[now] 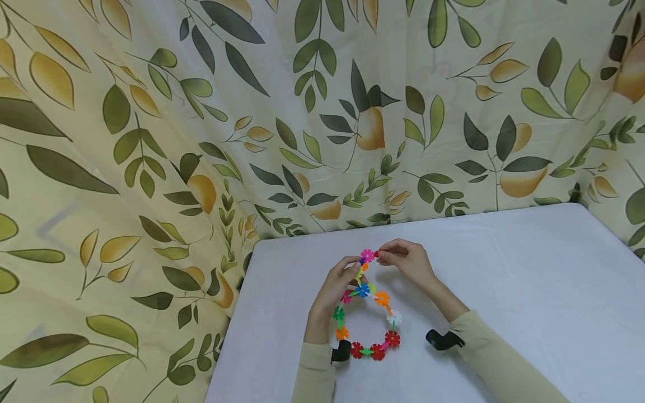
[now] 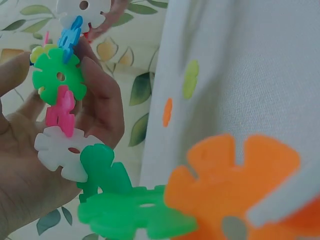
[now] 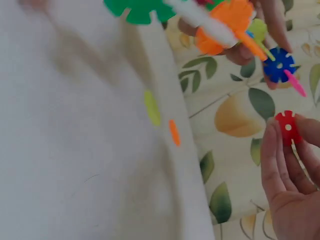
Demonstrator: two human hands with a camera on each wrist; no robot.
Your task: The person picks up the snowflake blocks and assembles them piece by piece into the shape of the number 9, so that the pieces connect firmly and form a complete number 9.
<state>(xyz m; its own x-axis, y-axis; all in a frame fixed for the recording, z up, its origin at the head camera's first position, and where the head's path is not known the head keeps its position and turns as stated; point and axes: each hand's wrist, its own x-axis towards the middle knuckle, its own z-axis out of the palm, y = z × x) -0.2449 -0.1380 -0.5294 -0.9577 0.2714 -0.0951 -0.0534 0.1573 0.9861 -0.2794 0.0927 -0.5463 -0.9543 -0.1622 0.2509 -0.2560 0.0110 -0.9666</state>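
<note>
My left hand (image 1: 339, 282) holds a chain of colourful plastic snowflake discs near its upper end, where a pink disc (image 1: 367, 256) and a blue disc (image 3: 279, 65) are joined. Below the hand, the chain curves into a ring in the head view, with red discs (image 1: 378, 352) at the bottom and orange, white and green ones along the sides. Between thumb and fingers, my right hand (image 1: 409, 261) pinches a single red snowflake disc (image 3: 288, 127), close beside the pink one. The left wrist view shows the chain's green disc (image 2: 59, 76) between the left thumb and fingers.
A white cloth covers the table (image 1: 504, 268), and a leaf-patterned curtain (image 1: 302, 112) hangs behind and to the left. Near the table edge in the right wrist view lie a lime disc (image 3: 152, 107) and an orange disc (image 3: 174, 132). Both wrists wear black camera mounts (image 1: 443, 340).
</note>
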